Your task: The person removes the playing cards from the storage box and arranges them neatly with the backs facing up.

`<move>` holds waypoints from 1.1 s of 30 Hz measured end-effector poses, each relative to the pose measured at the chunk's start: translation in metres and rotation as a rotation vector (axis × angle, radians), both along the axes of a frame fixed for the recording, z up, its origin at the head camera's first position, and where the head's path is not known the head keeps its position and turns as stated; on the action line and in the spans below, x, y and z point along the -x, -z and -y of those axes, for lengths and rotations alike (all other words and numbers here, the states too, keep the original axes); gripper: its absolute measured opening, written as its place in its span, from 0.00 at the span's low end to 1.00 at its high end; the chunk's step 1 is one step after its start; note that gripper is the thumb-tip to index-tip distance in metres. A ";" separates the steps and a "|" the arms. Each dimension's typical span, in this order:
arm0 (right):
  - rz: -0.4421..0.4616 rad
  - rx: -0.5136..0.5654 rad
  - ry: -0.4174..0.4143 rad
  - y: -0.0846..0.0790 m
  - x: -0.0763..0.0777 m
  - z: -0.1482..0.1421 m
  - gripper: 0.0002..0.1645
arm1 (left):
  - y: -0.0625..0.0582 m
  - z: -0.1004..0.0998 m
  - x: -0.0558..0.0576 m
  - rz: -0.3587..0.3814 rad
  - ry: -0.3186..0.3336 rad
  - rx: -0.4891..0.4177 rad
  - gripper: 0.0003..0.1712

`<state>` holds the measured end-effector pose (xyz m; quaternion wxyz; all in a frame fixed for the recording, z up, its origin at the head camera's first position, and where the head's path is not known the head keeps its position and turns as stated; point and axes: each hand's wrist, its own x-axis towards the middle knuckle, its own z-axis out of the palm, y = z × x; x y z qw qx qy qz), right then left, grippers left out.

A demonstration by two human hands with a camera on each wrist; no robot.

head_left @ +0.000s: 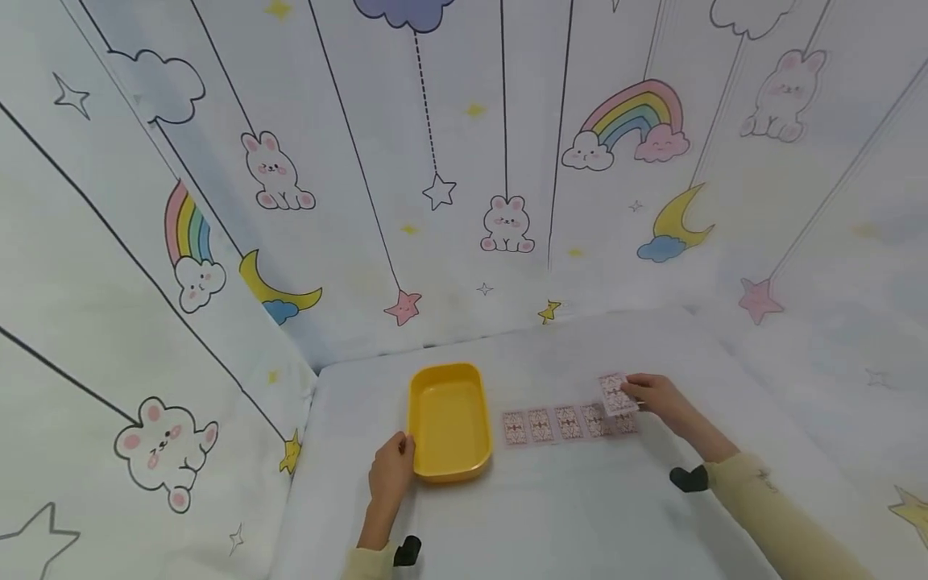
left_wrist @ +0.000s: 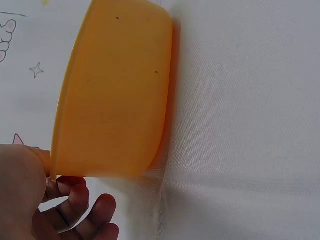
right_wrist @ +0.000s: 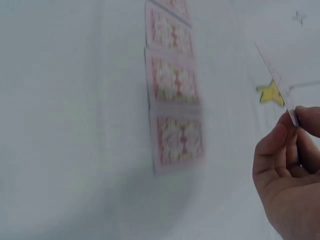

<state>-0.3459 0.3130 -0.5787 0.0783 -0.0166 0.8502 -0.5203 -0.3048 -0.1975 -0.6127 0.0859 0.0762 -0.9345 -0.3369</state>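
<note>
My left hand (head_left: 391,474) grips the near left rim of a yellow plastic tub (head_left: 449,427). In the left wrist view the thumb side of the hand (left_wrist: 22,190) meets the rim, and the curled fingers (left_wrist: 75,202) lie against the outside of the tub (left_wrist: 112,95). Between thumb and fingers my right hand (head_left: 661,401) pinches a playing card (head_left: 612,393), raised over the right end of a row of cards (head_left: 540,425). That held card (right_wrist: 277,82) appears nearly edge-on in the right wrist view. Several patterned backs (right_wrist: 175,82) face up in the row.
A white cloth covers the table (head_left: 565,515). White sheets printed with rabbits, stars and rainbows hang behind (head_left: 348,266) and at both sides. The card row lies just right of the tub. Black bands (head_left: 689,478) circle both wrists.
</note>
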 end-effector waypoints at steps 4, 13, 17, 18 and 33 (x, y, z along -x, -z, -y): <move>0.013 -0.048 0.058 0.017 0.002 -0.027 0.34 | -0.003 0.016 -0.004 0.004 -0.031 0.012 0.16; 0.104 -0.188 0.141 0.052 -0.001 -0.038 0.31 | 0.001 0.026 -0.007 0.051 -0.044 0.024 0.15; 0.073 -0.225 0.152 0.059 0.000 -0.035 0.29 | 0.001 0.026 -0.010 0.049 -0.048 0.020 0.15; 0.064 -0.234 0.147 0.059 0.002 -0.032 0.28 | 0.001 0.027 -0.011 0.049 -0.055 0.018 0.15; -0.102 -0.402 0.199 0.087 0.004 -0.028 0.17 | 0.007 0.022 -0.015 0.035 -0.076 0.011 0.15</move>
